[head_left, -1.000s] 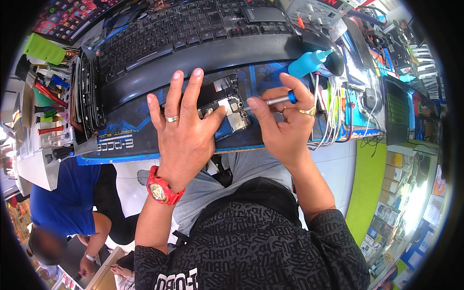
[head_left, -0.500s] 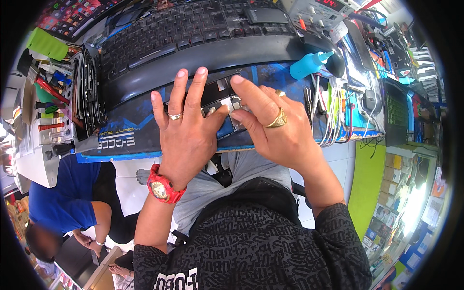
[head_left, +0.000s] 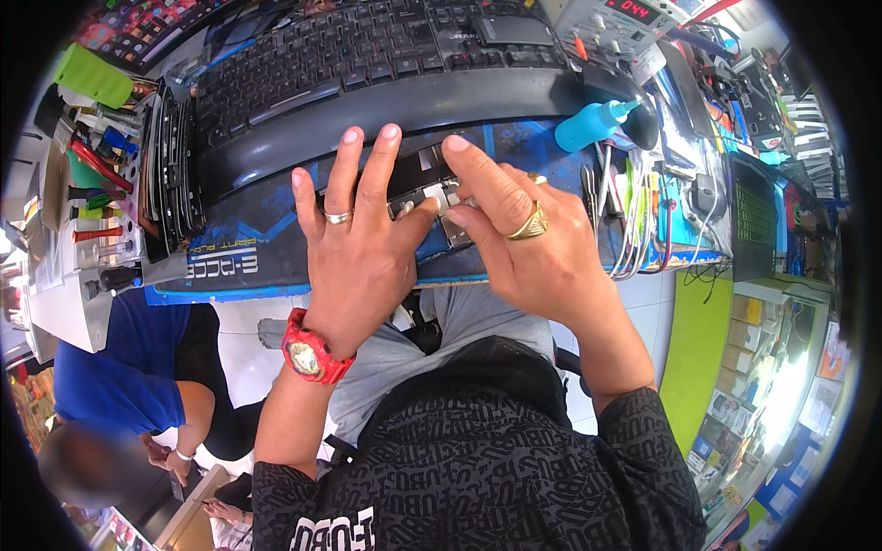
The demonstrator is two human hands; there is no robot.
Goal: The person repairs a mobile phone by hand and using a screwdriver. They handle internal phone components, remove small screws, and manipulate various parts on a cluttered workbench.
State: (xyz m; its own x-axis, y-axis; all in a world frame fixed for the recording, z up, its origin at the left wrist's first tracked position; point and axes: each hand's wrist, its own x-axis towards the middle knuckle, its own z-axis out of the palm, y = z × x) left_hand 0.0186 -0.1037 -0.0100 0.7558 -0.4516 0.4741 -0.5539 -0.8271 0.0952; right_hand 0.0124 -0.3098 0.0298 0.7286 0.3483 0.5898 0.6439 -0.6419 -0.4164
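An opened phone [head_left: 430, 163], dark with a silver and white inner part, lies on the blue and black mat, largely covered by my hands. My left hand [head_left: 360, 243] lies over it with fingers spread and stretched away from me; its thumb presses on the phone's inner part. From the right, my right hand [head_left: 533, 230] grips the phone's right end, index finger at the far side and thumb nearer me, the other fingers curled. Whether a small part sits under the right fingertips is hidden.
Beyond the hands stands a black keyboard [head_left: 367, 55]. A cyan squeeze bottle [head_left: 593, 127] and bundled cables [head_left: 634, 216] are at the right, below a power supply [head_left: 620, 23]. Stacked dark panels [head_left: 170, 165] and a tool holder flank the left. Another person [head_left: 119, 376] sits at lower left.
My hands stay almost in place on the phone. The view shifts slightly, and the other person's head at lower left has moved a little.
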